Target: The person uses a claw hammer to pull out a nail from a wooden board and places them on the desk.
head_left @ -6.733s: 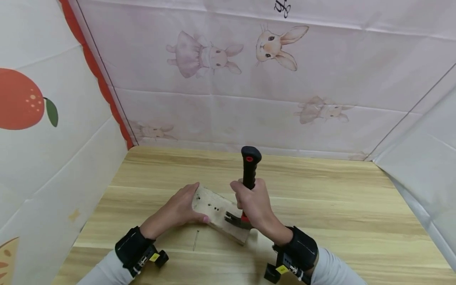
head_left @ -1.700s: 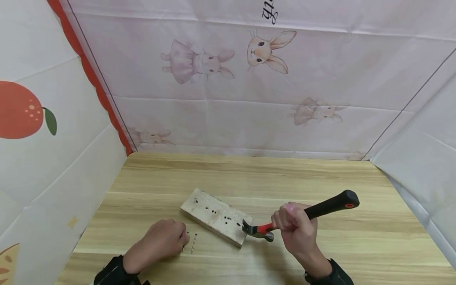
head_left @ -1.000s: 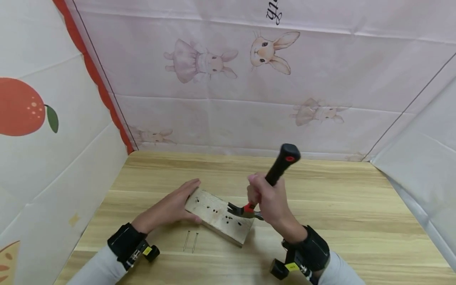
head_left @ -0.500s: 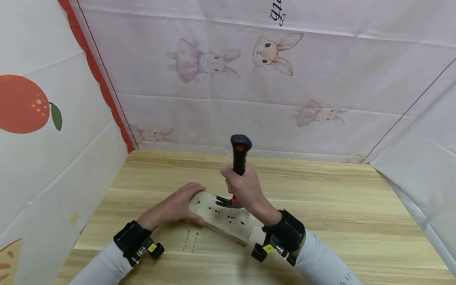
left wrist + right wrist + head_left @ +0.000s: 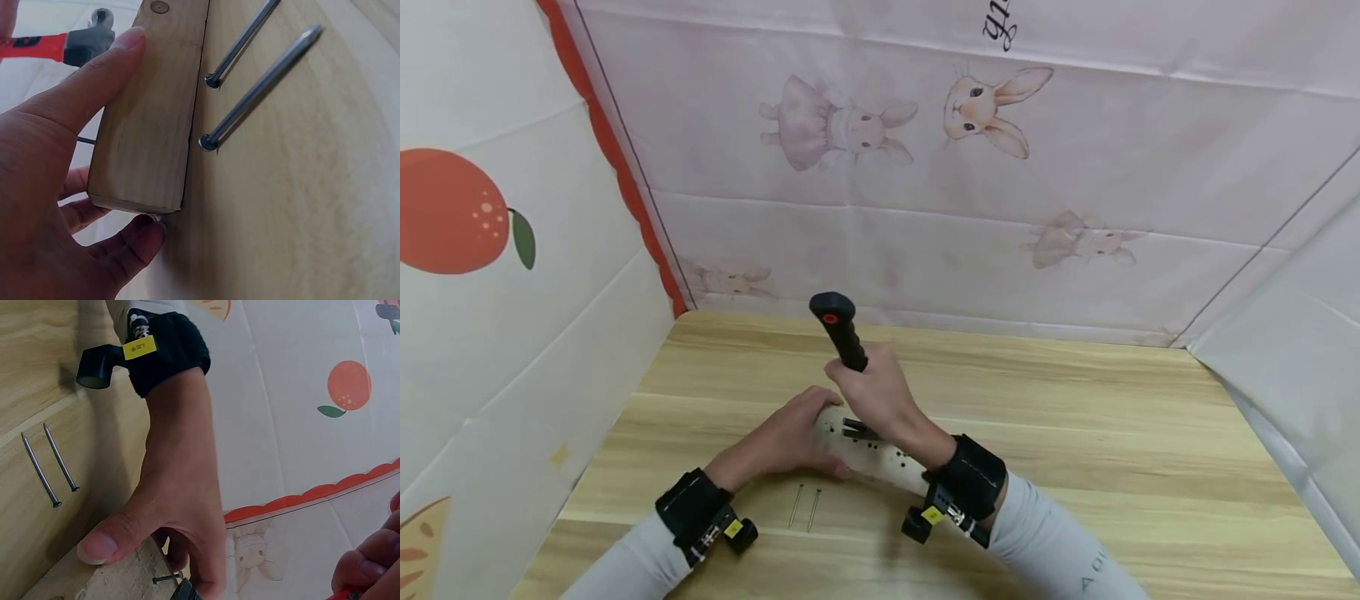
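Note:
A pale wooden block (image 5: 887, 467) with several dark holes lies on the table, its left end held by my left hand (image 5: 786, 437), thumb along the near side and fingers round the far end. My right hand (image 5: 883, 396) grips a claw hammer (image 5: 848, 346) by its black and red handle, butt up. The hammer's claw is over the block's left part. A nail (image 5: 165, 577) sticks out of the block close to the claw in the right wrist view. The hammer head (image 5: 90, 40) shows beyond my thumb in the left wrist view.
Two loose nails lie side by side on the wood-grain table (image 5: 1075, 450), the left nail (image 5: 796, 506) and the right nail (image 5: 814, 510), just in front of the block. Printed cloth walls (image 5: 880, 250) close off the back and sides.
One nail lay on the table at first; my left hand set a second beside it, then took the block's end again. The hammer has come leftward across the block to that end.

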{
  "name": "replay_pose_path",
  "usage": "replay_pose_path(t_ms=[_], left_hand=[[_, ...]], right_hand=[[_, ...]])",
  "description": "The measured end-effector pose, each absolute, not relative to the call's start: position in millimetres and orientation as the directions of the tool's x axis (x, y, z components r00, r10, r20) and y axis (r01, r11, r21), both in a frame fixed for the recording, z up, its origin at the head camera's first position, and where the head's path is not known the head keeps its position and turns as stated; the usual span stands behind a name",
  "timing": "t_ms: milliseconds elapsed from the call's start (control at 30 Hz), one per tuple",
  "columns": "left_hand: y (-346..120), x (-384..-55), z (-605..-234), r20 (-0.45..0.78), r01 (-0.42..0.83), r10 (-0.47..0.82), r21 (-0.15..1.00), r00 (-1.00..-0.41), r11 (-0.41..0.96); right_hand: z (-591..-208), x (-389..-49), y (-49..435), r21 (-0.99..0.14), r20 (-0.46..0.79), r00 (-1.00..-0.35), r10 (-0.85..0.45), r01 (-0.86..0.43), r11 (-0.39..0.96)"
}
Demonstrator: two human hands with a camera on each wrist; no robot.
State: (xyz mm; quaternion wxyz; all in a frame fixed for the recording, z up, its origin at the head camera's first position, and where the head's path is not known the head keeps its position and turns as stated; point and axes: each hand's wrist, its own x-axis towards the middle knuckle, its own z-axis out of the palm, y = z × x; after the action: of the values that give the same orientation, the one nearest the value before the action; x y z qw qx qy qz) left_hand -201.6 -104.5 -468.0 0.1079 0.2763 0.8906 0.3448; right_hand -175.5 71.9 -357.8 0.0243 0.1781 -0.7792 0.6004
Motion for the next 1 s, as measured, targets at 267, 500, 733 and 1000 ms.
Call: replay_pose_path(t_ms=[267,500,733,1000], left_hand=[[-105.2,-204.4,-469.3,0.087,0.493,0.639,0.718,-0.764,0.491],[-105.2,-203.0,-469.4,0.099,0.472,0.625,0.748,-0.774,0.466],[-106.1,-203.1,-469.8,0.084,0.452,0.606,0.749,-0.791,0.485],[-105.9,-203.2,-469.9,0.094,0.459,0.612,0.751,-0.785,0.474]], right_hand=[[-364.0,-182.9,56.9,-0.925,0.250,-0.932,-0.261,-0.310,0.220],[-365.5,-186.0,46.8,-0.926,0.212,-0.938,-0.275,-0.283,0.251],[-365.8,-188.5,40.2,-0.923,0.215,-0.933,-0.289,-0.290,0.251],[-366.9,-188.8,36.1,-0.923,0.212,-0.932,-0.293,-0.289,0.253]])
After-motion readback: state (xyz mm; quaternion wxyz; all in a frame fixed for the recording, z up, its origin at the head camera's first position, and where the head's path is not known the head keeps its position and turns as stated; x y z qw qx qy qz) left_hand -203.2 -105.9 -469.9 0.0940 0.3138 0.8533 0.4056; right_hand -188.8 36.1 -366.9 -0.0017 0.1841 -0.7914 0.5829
